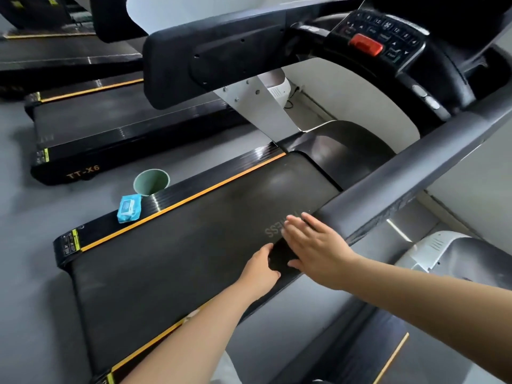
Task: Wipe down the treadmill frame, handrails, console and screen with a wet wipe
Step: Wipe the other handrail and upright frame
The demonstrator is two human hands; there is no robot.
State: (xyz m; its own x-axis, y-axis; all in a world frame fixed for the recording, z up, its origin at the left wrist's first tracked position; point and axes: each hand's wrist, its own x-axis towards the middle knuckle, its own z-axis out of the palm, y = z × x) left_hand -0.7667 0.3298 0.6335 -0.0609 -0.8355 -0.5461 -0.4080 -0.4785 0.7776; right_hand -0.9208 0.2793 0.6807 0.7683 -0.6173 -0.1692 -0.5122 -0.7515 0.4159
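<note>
Grey gym floor (194,151) all around, with a row of black treadmills side by side. Nearest one seen from above: dark running belt (194,245) edged by black side rails with orange stripes, curved motor cover (340,145) at the front, white upright (266,112) rising on the far side. Console (385,37) at upper right, dark, with rows of small buttons and a red stop button (365,45). Thick grey handrail (415,167) running diagonally from upper right down toward the middle, ending in a darker tip. Right hand (315,245) laid flat over that lower end of the handrail, fingers straight and together, thumb spread below. Left hand (261,263) just beside it on the rail's end, fingers curled round the tip from the belt side. No telling whether a wipe lies under either palm. Blue wet wipe pack (128,208) lying on the far side rail of the near treadmill, well apart from both hands. Pale green cup-shaped bin (151,182) standing on the floor just beyond the pack, touching or nearly touching the rail. Second treadmill (83,151) beyond, marked "TT-X6" at its rear end. White base of another machine (432,253) at lower right.
</note>
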